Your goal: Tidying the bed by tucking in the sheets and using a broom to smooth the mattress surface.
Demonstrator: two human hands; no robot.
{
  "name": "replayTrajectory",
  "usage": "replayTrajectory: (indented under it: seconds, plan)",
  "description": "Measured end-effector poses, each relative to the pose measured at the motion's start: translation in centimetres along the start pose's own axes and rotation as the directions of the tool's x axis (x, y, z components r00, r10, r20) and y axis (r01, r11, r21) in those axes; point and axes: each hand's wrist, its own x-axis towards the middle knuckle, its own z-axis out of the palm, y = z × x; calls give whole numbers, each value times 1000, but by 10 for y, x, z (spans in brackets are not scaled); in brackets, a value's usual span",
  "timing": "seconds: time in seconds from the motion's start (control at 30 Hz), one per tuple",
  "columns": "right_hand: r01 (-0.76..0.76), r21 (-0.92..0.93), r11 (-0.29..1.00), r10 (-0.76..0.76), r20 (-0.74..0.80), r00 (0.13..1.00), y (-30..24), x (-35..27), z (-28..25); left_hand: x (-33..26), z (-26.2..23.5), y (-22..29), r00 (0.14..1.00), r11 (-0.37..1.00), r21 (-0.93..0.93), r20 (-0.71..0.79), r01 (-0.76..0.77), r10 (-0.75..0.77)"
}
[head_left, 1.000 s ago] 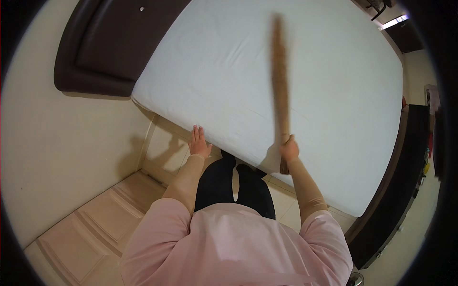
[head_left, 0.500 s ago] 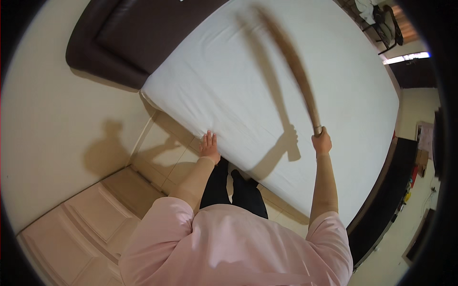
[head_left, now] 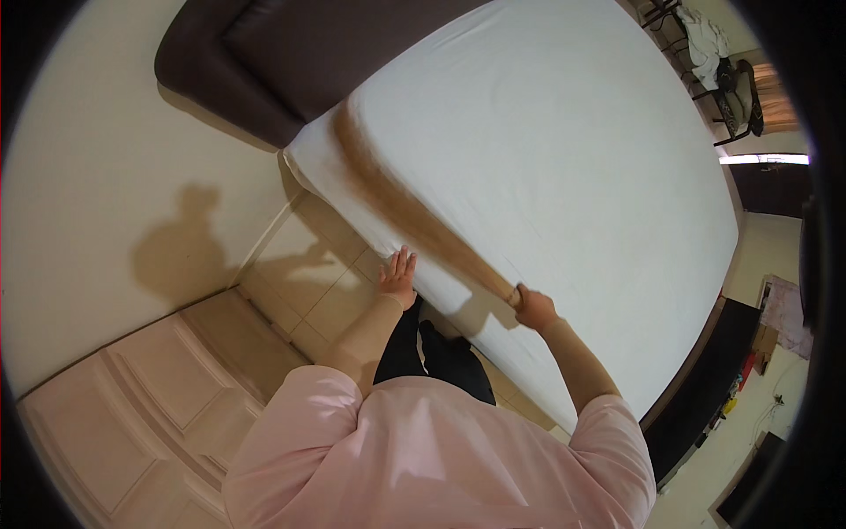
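My right hand [head_left: 535, 307] is wrapped round the narrow handle end of a long brown stick broom [head_left: 423, 220]. The broom stretches up and left over the bed's white sheet [head_left: 564, 150], its far bristles blurred by motion near the headboard corner. Whether the bristles touch the sheet I cannot tell. My left hand [head_left: 398, 275] lies flat with fingers extended against the near edge of the mattress, holding nothing.
A dark brown padded headboard [head_left: 264, 62] stands at the upper left beside a cream wall [head_left: 97, 167]. A panelled door [head_left: 167, 397] is at the lower left. A long dark cabinet [head_left: 705, 379] runs along the right; a chair with clothes [head_left: 731, 88] stands at the far right.
The broom has swung left and down, from above the bed's middle to its near left side. My right hand has moved left and nearer. My left hand stays at the mattress edge.
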Motion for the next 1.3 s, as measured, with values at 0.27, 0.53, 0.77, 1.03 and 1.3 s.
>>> replayTrajectory:
  seconds: [0.27, 0.53, 0.77, 1.03, 1.3]
  plan:
    - [-282, -6, 959, 225, -585, 779, 74, -47, -109, 3, 13, 3, 999, 999, 14, -36, 40, -39]
    - [-411, 330, 850, 527, -535, 661, 98, 92, -200, 7, 14, 2, 999, 998, 33, -22, 49, -48]
    - [-229, -68, 971, 189, -364, 912, 89, 51, -185, 7, 2, 2, 997, 999, -11, 58, 49, -48]
    - [-440, -10, 898, 377, -498, 781, 142, -36, -218, 1, -4, 5, 993, 998, -30, 103, 54, -51]
    - [-291, 510, 809, 515, -378, 769, 110, 102, -146, -2, -7, 11, 995, 997, -29, 77, 71, -68]
